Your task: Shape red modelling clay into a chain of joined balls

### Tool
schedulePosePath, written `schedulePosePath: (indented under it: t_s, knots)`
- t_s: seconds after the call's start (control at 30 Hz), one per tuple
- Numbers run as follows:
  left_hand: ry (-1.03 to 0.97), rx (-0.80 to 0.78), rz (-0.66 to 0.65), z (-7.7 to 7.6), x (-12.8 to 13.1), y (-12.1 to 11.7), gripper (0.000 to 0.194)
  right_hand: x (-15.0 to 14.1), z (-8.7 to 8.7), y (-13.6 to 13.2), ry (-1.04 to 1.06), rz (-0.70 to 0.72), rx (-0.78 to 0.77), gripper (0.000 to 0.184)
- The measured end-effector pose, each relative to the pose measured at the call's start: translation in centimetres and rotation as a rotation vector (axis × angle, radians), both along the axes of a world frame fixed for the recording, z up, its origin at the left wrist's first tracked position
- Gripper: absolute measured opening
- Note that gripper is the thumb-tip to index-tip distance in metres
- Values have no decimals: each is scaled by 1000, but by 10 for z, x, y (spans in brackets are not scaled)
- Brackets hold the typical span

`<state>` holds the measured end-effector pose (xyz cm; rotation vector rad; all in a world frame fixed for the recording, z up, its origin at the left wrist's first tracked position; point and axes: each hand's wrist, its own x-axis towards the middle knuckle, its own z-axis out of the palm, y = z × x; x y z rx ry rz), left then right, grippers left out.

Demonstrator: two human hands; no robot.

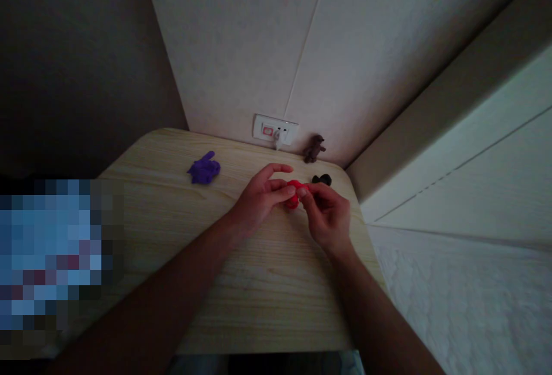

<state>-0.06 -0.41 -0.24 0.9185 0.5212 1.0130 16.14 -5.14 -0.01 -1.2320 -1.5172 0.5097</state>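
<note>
A small bright red piece, which looks like modelling clay (292, 201), is held between both hands above the middle of the wooden table (241, 283). My left hand (263, 194) pinches its left side with thumb and finger, while another finger stretches out above it. From the right, my right hand (328, 211) grips the same red piece between thumb and forefinger. The fingers cover part of its shape. Just beyond my right hand lies a small black lump (322, 179), partly hidden by that hand.
A purple clay-like figure (204, 169) lies at the table's back left. Against the wall, a dark brown figure (314, 149) stands near a wall socket (275, 129) with a plug in it. A white quilted surface (466, 306) is at the right; a blurred blue patch (47, 248) covers the left.
</note>
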Motion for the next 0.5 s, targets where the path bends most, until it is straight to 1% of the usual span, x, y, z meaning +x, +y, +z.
schedulePosePath:
  t_s: [0.07, 0.1, 0.17, 0.3, 0.37, 0.43, 0.5]
  knots:
    - [38, 40, -1, 2, -1, -1, 56, 2, -2, 1, -12, -45, -12, 27]
    - [68, 77, -7, 2, -1, -1, 56, 3, -2, 2, 3, -63, -23, 28]
    - [129, 142, -20, 1, 0, 0, 49, 3, -2, 3, 81, -67, -59, 30]
    - [193, 226, -11, -4, 2, 2, 44, 1, 0, 5, 280, -7, -143, 30]
    - [236, 315, 50, -5, 1, 2, 42, 1, 1, 6, 344, 32, -175, 28]
    - [315, 441, 152, -5, -2, 2, 37, 2, 0, 7, 387, 87, -202, 25]
    - [406, 577, 252, -4, -5, 1, 28, 4, -3, 8, 423, 159, -227, 23]
